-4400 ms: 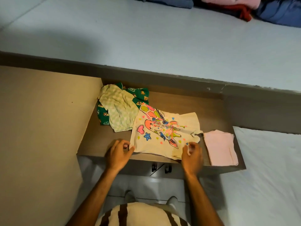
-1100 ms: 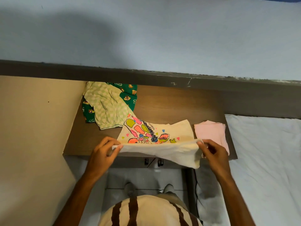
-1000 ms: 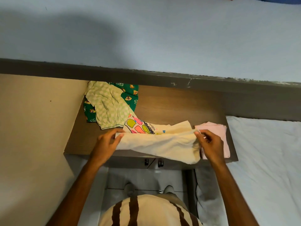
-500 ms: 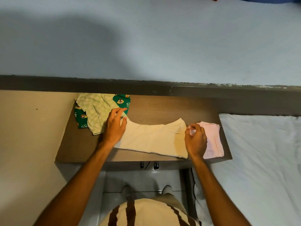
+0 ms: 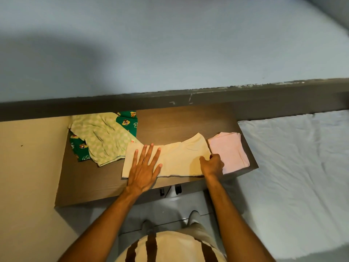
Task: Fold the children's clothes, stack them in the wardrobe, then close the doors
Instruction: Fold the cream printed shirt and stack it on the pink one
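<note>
A cream children's T-shirt lies folded in half on the brown wooden shelf, its print hidden inside. My left hand presses flat on its left part with fingers spread. My right hand pinches the shirt's right edge with curled fingers. A folded pink garment lies just right of the shirt. A light green patterned garment lies crumpled at the shelf's left, on top of a dark green cartoon-print garment.
A grey ledge runs behind the shelf, with a pale blue bed surface beyond it. A white sheet lies to the right. A beige panel stands to the left. My feet are on the floor below the shelf.
I lifted the shirt's near hem and folded it away over the print. My left hand then slid down and flattened on the cloth; my right hand stayed at the right edge.
</note>
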